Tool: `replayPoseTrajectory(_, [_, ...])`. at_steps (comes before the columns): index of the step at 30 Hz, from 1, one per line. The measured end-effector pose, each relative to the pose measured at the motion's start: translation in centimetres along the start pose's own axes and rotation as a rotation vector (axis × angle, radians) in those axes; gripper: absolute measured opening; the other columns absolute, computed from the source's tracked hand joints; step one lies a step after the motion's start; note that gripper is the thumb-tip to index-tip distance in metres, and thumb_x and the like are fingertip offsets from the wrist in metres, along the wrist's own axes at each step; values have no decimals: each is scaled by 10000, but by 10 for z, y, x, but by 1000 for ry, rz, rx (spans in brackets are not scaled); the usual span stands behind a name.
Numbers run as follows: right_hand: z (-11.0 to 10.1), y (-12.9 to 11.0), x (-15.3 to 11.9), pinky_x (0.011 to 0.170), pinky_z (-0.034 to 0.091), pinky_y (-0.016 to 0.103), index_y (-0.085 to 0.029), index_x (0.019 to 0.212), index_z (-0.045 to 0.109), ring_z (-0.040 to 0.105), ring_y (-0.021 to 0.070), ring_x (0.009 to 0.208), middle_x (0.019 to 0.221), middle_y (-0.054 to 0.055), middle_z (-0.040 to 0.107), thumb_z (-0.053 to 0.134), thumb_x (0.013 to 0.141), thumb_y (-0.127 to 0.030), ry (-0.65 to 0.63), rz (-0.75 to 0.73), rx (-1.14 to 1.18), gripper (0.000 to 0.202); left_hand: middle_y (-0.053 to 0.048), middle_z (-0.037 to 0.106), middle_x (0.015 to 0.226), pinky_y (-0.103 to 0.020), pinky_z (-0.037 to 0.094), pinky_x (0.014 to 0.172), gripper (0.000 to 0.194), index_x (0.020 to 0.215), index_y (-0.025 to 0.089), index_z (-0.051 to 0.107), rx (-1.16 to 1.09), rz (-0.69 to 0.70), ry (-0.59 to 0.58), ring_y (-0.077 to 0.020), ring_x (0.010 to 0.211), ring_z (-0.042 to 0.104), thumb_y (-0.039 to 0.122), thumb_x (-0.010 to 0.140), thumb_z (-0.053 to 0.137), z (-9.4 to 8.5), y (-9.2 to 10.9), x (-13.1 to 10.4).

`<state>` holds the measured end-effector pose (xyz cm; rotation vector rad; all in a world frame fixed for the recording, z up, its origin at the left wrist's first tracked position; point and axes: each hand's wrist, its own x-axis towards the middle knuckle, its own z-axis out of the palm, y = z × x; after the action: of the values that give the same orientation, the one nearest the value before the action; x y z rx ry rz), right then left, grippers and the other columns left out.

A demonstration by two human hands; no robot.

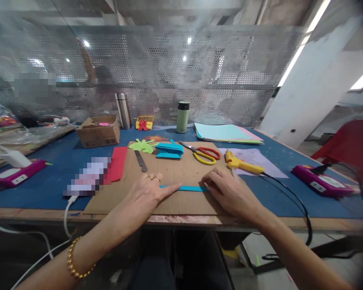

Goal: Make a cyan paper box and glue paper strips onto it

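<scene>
A narrow blue paper strip [193,188] lies across a brown cardboard sheet [121,201] in front of me. My left hand [147,191] rests over the strip's left part, its thumb stretched along the paper and the fingers lying on the cardboard. At the right end, the bent fingers of my right hand [222,187] close on the strip; their tips are partly hidden. Just beyond the strip sit a folded blue paper piece [169,151], scissors [204,154] with red and yellow handles, green paper cutouts [142,146] and a grey blade [140,161].
A yellow glue gun [243,163] lies right on lilac paper [272,165], its cord trailing off the edge. Red paper [117,163] and a phone [90,175] lie left. Behind stand a cardboard box [98,135], a steel flask [124,112], a green bottle [183,119] and coloured sheets [226,132].
</scene>
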<state>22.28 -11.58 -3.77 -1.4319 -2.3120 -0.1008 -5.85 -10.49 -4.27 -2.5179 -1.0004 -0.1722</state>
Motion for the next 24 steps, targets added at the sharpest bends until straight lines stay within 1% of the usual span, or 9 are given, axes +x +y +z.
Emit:
replayPoseTrajectory(2, [2, -8, 0, 891, 498, 416, -197, 1056, 648, 599, 237, 1043, 1148, 116, 641, 429, 968, -112, 33, -53, -67, 251, -63, 579, 993, -330, 445, 771, 628, 1503, 453, 369, -8, 4, -23, -209, 864, 593, 134, 977, 499, -1, 0, 2])
replayPoseTrajectory(5, [10, -30, -2, 1032, 472, 482, -180, 1271, 601, 527, 273, 1286, 1381, 155, 586, 468, 948, -94, 28, -226, -58, 359, -75, 591, 1005, -343, 452, 793, 568, 1474, 432, 427, -29, 23, -22, -220, 895, 603, 157, 982, 498, -2, 0, 4])
replayPoseTrajectory(7, [19, -48, -6, 1104, 445, 494, -100, 1402, 509, 455, 293, 1394, 1471, 207, 526, 552, 954, -207, -10, -299, -42, 462, -103, 606, 1042, -358, 458, 811, 456, 1398, 385, 534, -36, 40, -19, -240, 937, 610, 188, 988, 497, 0, 0, 6])
replayPoseTrajectory(8, [23, -57, -9, 1114, 445, 500, -37, 1435, 465, 434, 320, 1416, 1494, 253, 488, 603, 946, -313, -37, -303, -52, 578, -117, 612, 1059, -362, 461, 812, 403, 1352, 365, 579, -30, 44, -21, -248, 948, 614, 210, 988, 502, 1, 0, 7])
replayPoseTrajectory(9, [27, -64, -12, 1115, 449, 515, 24, 1448, 434, 422, 357, 1423, 1502, 301, 453, 637, 925, -414, -35, -285, -74, 712, -127, 616, 1070, -363, 463, 810, 374, 1325, 354, 601, -19, 44, -24, -253, 950, 617, 224, 986, 510, 2, 0, 7])
replayPoseTrajectory(11, [32, -74, -20, 1099, 464, 547, 88, 1437, 425, 429, 414, 1406, 1487, 352, 434, 656, 887, -531, -17, -249, -130, 859, -133, 623, 1068, -359, 467, 800, 415, 1363, 362, 573, 14, 37, -25, -255, 940, 626, 217, 977, 528, 3, 0, 8])
replayPoseTrajectory(14, [32, -71, -31, 1078, 491, 544, 56, 1426, 465, 476, 408, 1374, 1463, 321, 485, 621, 913, -527, -5, -202, -201, 793, -117, 624, 1025, -339, 470, 779, 545, 1459, 407, 471, 43, 28, -16, -241, 900, 635, 172, 970, 527, 2, 2, 7])
replayPoseTrajectory(20, [16, -45, -54, 1024, 535, 522, -5, 1323, 579, 616, 373, 1240, 1343, 274, 624, 546, 965, -504, 109, -168, -383, 615, -116, 615, 1063, -343, 478, 790, 609, 1485, 466, 418, 67, 13, -22, -240, 922, 638, 138, 979, 502, 3, 1, 4])
replayPoseTrajectory(24, [6, -49, -45, 952, 553, 557, -66, 1129, 682, 679, 392, 1100, 1171, 251, 715, 559, 942, -546, 181, -34, -452, 530, -112, 609, 1084, -347, 482, 797, 641, 1512, 484, 352, 42, 26, -34, -236, 931, 633, 137, 989, 485, 4, -1, 4])
